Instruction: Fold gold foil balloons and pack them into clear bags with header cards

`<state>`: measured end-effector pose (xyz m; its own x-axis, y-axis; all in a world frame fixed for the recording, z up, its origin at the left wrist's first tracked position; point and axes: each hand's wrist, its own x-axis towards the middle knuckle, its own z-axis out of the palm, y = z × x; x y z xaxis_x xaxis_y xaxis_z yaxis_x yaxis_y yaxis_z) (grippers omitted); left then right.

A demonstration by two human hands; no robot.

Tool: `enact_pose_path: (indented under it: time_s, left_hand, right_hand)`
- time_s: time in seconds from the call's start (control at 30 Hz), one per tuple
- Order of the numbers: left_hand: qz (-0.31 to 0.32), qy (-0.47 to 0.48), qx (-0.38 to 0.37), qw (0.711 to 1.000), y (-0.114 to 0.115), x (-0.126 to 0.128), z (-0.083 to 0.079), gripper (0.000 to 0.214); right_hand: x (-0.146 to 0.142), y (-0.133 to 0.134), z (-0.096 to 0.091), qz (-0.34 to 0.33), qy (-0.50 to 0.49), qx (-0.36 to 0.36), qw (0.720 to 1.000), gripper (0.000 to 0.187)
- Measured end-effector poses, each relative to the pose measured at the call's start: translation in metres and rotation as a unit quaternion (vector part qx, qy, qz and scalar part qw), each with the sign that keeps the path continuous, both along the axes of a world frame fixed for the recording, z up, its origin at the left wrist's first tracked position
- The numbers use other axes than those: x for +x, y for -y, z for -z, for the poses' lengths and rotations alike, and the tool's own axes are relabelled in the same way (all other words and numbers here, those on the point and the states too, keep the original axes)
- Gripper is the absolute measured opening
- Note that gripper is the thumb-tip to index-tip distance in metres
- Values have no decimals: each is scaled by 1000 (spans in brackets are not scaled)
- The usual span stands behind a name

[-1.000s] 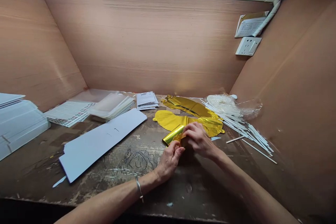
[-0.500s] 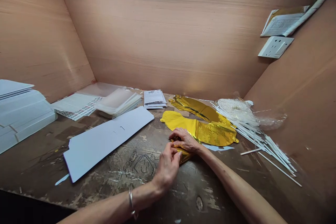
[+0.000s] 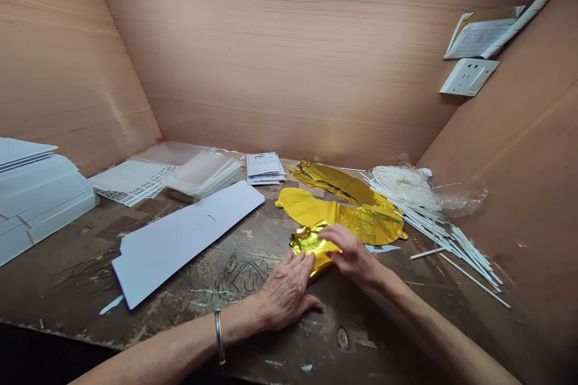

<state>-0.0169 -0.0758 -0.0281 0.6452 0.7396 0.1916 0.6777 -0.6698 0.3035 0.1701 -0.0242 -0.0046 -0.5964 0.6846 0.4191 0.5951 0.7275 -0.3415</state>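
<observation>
While the left grip (image 3: 289,292) is pressing, released, on the foil (image 3: 312,242) beneath, the right grip (image 3: 354,254) — pinch unclear — is seemingly folding it, flattening likely needed next.

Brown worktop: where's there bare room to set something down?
Between the white card and the left hand, and between the forearms barring a small scrap. It's crowded beyond the right hand, where gold foil sheets and white sticks lie close together.

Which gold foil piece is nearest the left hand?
The small folded foil at the fingertips of the left hand; the wide foil sheets lie spread out farther back.
</observation>
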Motion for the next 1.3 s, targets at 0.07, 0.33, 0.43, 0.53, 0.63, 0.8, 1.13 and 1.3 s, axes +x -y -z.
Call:
enact_pose_path:
  time_s: [0.07,0.33,0.43,0.53,0.63,0.8,1.13,1.3]
  left_hand:
    - [-7,11,3,1000,-1,2,1,70]
    - [20,-1,-11,1000,-13,1,-17,39]
    - [106,-24,-6,994,-23,-5,-28,32]
    - [185,-16,-24,982,-33,-13,-31,33]
    - [197,13,-78,977,-37,-19,-27,35]
    - [112,56,-129,984,-39,-21,-12,54]
    - [-215,288,-242,901,-67,20,8,13]
    - [-257,264,-257,893,-75,23,-6,20]
  right_hand:
    - [3,27,1,-17,115,76,990,31]
    - [-24,49,26,23,221,179,958,25]
    - [-4,44,30,0,149,136,979,23]
    - [24,43,35,-27,15,60,998,27]
    - [42,43,41,-3,-105,-56,993,25]
    - [35,39,37,145,-230,-243,931,21]
    - [6,11,23,403,-46,-201,892,17]
    - [10,10,20,289,-21,-207,934,16]
